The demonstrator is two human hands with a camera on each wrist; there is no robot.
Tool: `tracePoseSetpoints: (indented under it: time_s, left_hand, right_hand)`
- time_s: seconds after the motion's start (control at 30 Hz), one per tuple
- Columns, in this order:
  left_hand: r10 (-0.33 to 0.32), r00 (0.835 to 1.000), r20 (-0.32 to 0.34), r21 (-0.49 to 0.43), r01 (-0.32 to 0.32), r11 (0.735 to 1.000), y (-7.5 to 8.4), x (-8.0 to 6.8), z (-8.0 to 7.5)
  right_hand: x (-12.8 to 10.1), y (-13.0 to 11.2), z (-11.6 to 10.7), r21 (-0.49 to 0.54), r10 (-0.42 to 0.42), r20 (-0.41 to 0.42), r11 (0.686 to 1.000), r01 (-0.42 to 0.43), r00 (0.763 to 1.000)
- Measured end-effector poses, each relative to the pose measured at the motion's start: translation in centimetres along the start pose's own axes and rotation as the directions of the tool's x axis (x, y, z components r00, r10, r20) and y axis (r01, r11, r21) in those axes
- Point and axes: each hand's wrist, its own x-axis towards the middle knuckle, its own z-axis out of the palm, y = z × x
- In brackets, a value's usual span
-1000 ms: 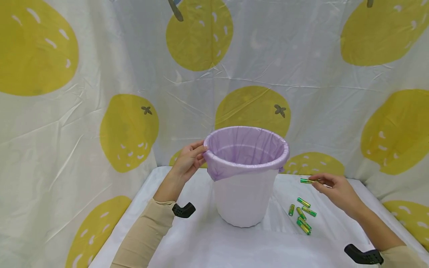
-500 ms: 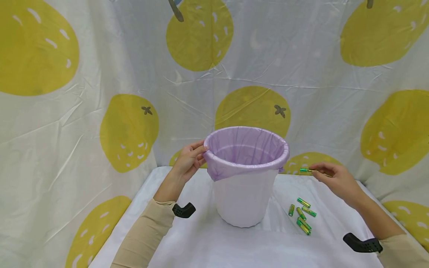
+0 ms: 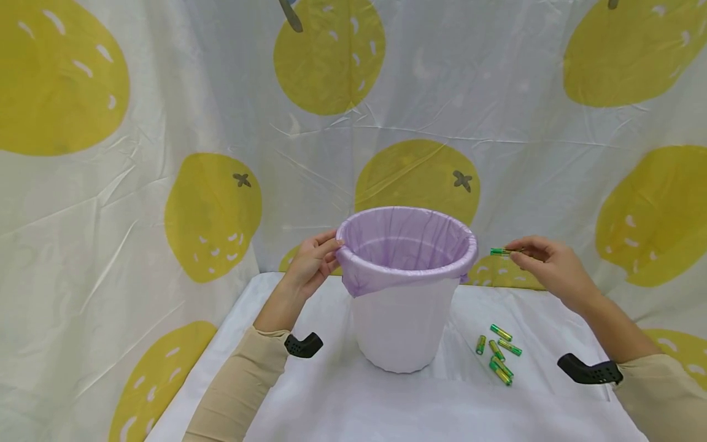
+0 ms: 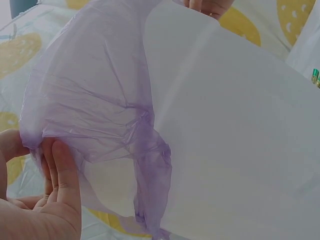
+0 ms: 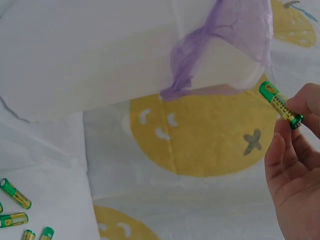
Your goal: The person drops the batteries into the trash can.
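Observation:
A white trash can stands upright on the table, its rim covered by a thin purple trash bag. My left hand grips the rim at its left side; in the left wrist view the thumb and fingers pinch the bag-covered edge. To the right of the can, about level with the rim, my right hand pinches a green and gold battery. The right wrist view shows this battery between thumb and fingertips, apart from the can. Below that hand, several similar batteries lie on the table.
A white cloth covers the table. Behind and beside it hangs a white curtain printed with large yellow fruit. Loose folds of the bag hang down outside the can.
My right hand has lifted the battery from low over the table to about rim height, shifting slightly left toward the can. The left hand has stayed on the rim.

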Motion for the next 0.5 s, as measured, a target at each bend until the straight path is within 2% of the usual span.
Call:
tracePoseSetpoints:
  time_s: [0.2,0.5]
  left_hand:
    - [0.001,1.0,0.003,-0.001,-0.001,1.0,0.0,-0.1,0.1]
    - [-0.001,1.0,-0.001,-0.001,0.001,1.0,0.1,0.0,0.0]
  right_hand:
    - [1.5,-1.4,-0.1,-0.011,0.026,-0.042,1.0,-0.026,0.999]
    - [3.1,-2.7,0.2,0.004,0.0,-0.018,1.0,0.0,1.0]
